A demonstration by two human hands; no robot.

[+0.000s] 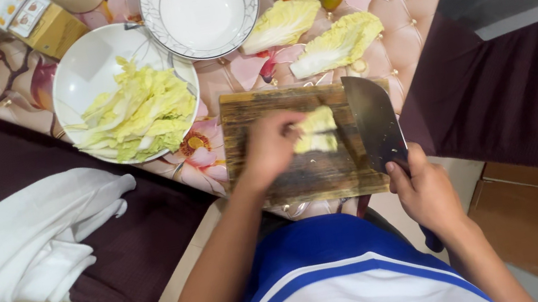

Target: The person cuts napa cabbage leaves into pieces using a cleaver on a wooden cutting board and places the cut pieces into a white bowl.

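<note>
Pale yellow-green cabbage piece [316, 131] lies on the wooden cutting board [255, 113], pinned under the left hand [272, 147] whose fingers clasp its left end; its long axis runs out rightward from those fingertips toward the upright cleaver [374, 121], gripped by the right hand [427, 193] just beside it

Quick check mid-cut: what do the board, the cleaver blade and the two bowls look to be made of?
Board: looks like wood or bamboo, with brown streaked grain, worn and matt. Cleaver in the right hand: grey metal, probably steel, with a dull sheen. Empty bowl and the bowl of cut cabbage: white and glossy, likely ceramic, though melamine cannot be ruled out.
</note>
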